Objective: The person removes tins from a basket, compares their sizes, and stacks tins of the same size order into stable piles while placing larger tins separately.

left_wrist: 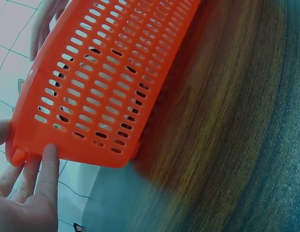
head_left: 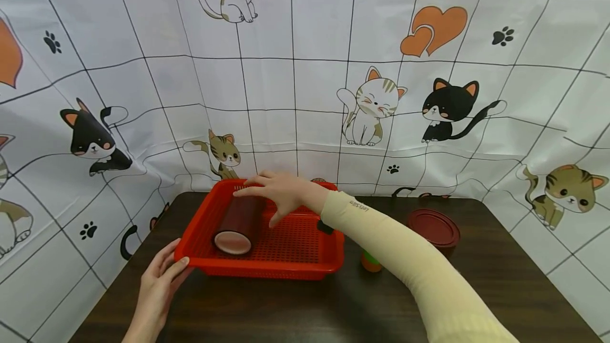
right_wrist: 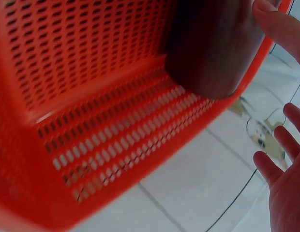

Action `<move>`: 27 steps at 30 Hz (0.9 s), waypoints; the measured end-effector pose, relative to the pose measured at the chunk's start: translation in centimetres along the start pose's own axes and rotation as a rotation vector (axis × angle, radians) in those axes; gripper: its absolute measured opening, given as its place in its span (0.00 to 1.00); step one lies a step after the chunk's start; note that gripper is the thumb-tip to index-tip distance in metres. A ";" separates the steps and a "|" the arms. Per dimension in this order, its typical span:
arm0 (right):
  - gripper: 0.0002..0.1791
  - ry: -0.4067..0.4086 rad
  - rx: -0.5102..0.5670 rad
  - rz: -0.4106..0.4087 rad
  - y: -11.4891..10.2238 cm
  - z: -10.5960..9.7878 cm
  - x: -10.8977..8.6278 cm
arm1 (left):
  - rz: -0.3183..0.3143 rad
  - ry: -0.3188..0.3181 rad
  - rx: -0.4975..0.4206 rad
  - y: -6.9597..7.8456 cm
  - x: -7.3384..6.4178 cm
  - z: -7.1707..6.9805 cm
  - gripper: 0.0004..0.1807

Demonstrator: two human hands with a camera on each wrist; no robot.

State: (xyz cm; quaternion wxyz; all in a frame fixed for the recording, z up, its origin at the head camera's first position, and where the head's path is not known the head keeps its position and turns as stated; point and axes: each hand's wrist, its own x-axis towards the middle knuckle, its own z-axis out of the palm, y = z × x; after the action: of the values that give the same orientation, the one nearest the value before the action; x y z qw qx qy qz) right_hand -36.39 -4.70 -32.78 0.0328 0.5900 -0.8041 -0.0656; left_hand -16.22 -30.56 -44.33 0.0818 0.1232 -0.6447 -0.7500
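A red plastic basket (head_left: 295,268) with slotted walls sits on the dark table. At its near left corner my left hand (head_left: 159,285) pinches the rim, thumb on top and fingers against the outside wall, as the left wrist view also shows. Inside, on the left, a dark red cylindrical container (head_left: 240,221) lies on its side, its pale pinkish round end toward me. Over its far end reaches my right hand (head_left: 281,195), fingers spread. In the right wrist view the thumb (right_wrist: 280,24) overlaps the container (right_wrist: 213,53); whether it touches, I cannot tell.
To the right stands a dark red item with a round lid (head_left: 433,226), partly behind my right sleeve (head_left: 381,232). A small green and orange object (head_left: 370,262) shows beside the sleeve. A white cat-print sheet (head_left: 295,83) hangs behind the wooden table (head_left: 267,311).
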 end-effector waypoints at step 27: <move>0.61 -0.040 -0.028 -0.087 -4.0 3.8 4.8 | 0.015 0.013 -0.001 -0.1 0.1 0.1 0.34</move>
State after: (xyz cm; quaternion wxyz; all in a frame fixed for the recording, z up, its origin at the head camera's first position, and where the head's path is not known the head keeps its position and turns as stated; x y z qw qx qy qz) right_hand -34.58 -10.18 -37.23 0.0223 0.6226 -0.7770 -0.0898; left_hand -16.30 -30.48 -44.44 0.0918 0.1234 -0.6448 -0.7488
